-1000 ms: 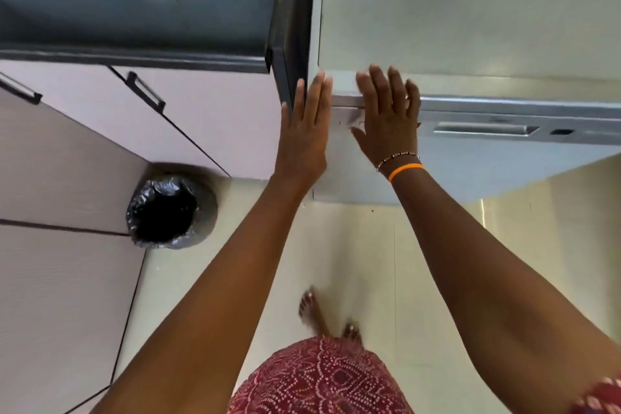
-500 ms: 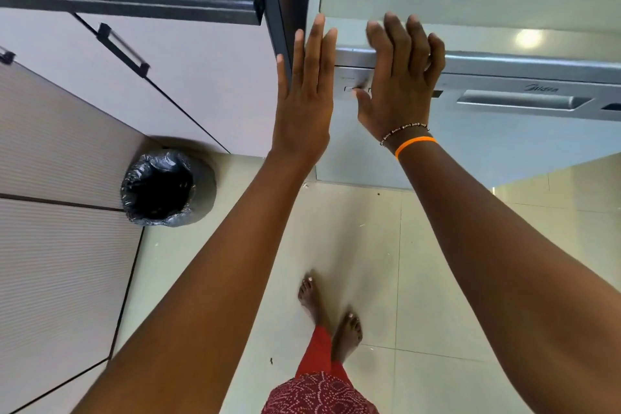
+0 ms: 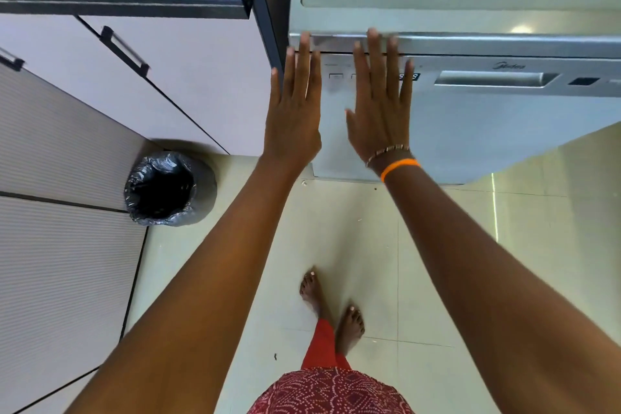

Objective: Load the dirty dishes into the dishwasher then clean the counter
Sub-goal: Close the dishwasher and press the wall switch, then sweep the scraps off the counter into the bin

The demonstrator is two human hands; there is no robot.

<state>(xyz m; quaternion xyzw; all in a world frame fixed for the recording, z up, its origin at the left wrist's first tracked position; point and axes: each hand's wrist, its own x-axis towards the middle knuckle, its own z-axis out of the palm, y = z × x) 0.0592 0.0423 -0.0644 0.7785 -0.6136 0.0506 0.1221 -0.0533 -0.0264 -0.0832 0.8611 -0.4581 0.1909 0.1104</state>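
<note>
A silver dishwasher point(image 3: 497, 131) stands straight ahead, its door closed, with a recessed handle point(image 3: 494, 79) and a control strip along the top. My left hand point(image 3: 294, 104) lies flat with straight fingers at the door's upper left corner. Beside it, my right hand point(image 3: 381, 101), with an orange band at the wrist, lies flat over the buttons at the left end of the control strip. Neither hand holds anything. No dishes are in view.
A dark counter edge point(image 3: 127, 3) runs along the upper left above pale cabinet doors point(image 3: 188, 84) with black handles. A small bin lined with a black bag point(image 3: 168, 188) stands on the tiled floor at the left. My bare feet point(image 3: 331, 306) are below.
My right hand's fingers, curled over the door's top edge half a second ago, now lie straight and flat. My left hand has stayed flat at the door's corner. The view shifted slightly.
</note>
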